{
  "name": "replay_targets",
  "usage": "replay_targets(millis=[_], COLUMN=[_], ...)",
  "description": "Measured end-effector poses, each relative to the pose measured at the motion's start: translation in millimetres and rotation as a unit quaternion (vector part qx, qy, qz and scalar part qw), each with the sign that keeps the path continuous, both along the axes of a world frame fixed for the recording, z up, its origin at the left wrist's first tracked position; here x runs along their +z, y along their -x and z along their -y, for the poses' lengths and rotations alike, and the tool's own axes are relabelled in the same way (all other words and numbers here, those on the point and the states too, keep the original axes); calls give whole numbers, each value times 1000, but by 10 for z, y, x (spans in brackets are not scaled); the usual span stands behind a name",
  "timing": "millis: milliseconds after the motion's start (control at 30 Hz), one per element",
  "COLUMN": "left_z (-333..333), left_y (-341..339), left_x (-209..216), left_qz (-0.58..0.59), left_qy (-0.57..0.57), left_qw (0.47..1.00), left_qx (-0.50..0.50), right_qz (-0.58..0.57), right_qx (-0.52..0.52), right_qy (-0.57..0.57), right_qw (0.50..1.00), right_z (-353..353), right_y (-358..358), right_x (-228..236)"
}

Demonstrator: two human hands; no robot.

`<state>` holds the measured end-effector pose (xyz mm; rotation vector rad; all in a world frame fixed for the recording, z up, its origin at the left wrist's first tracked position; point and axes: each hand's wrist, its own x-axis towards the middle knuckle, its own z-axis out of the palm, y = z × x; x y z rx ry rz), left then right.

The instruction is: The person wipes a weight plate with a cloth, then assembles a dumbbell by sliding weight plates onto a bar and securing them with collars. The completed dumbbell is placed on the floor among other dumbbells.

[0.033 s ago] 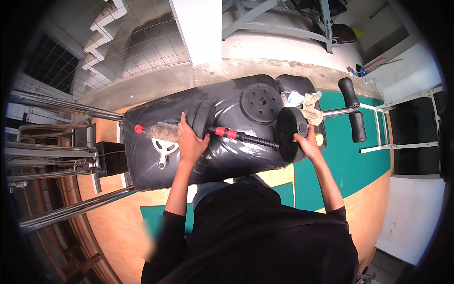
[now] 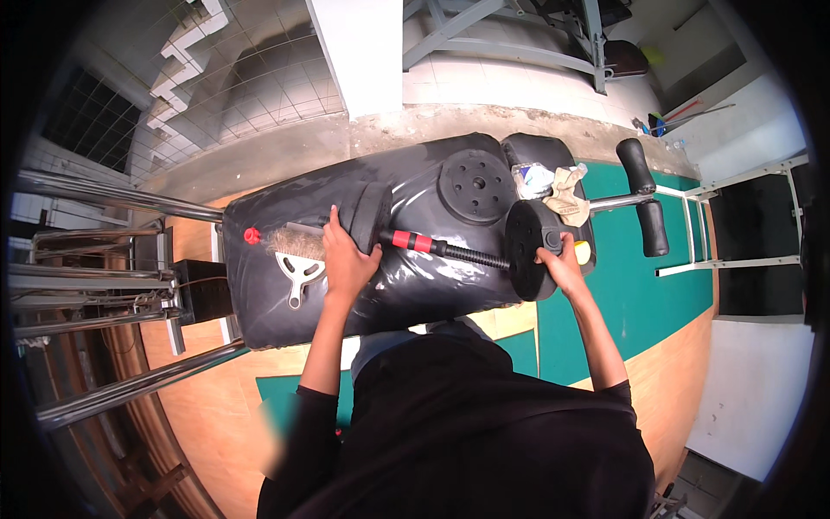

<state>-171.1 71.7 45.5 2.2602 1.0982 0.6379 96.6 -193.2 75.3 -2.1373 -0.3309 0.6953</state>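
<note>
A dumbbell bar (image 2: 413, 242) with a red and black grip and a threaded end lies across a black padded bench. On its left end sits a black weight plate (image 2: 372, 216); my left hand (image 2: 348, 259) is closed on that plate's near left side. My right hand (image 2: 562, 266) grips the rim of another black plate (image 2: 527, 251), which stands on edge at the bar's threaded right end. Whether the bar passes into its hole is hidden. A third round plate (image 2: 475, 186) with holes lies flat behind the bar.
On the bench (image 2: 424, 303) at left are a brush (image 2: 298, 242) with a white handle and a red nut (image 2: 252, 235). Gloves (image 2: 568, 192), a plastic packet (image 2: 533, 179) and a yellow object (image 2: 582, 252) lie at right. Foam rollers (image 2: 638, 169) stick out beyond; chrome posts (image 2: 130, 195) stand left.
The plate in my right hand has shifted very slightly toward me and to the right. My left hand keeps its hold.
</note>
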Motion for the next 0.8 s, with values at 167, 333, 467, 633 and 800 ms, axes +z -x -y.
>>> replay_targets(millis=[167, 333, 467, 633, 800], left_z=[-6, -139, -148, -101, -92], left_y=[31, 72, 81, 70, 76], left_x=[-33, -85, -97, -125, -141], left_qz=[-7, 20, 26, 18, 28], left_qy=[8, 1, 2, -21, -30], left_qw=[1000, 1000, 999, 1000, 999], left_qx=[-11, -21, -20, -14, -3], right_qz=[-12, -30, -44, 106, 153], right_qx=[-31, -90, -125, -19, 99], right_qy=[75, -7, -52, 82, 134], right_qw=[997, 995, 990, 991, 974], right_z=[155, 66, -58, -174, -413], right_y=[387, 512, 574, 672, 840], right_x=[-98, -124, -173, -99, 199])
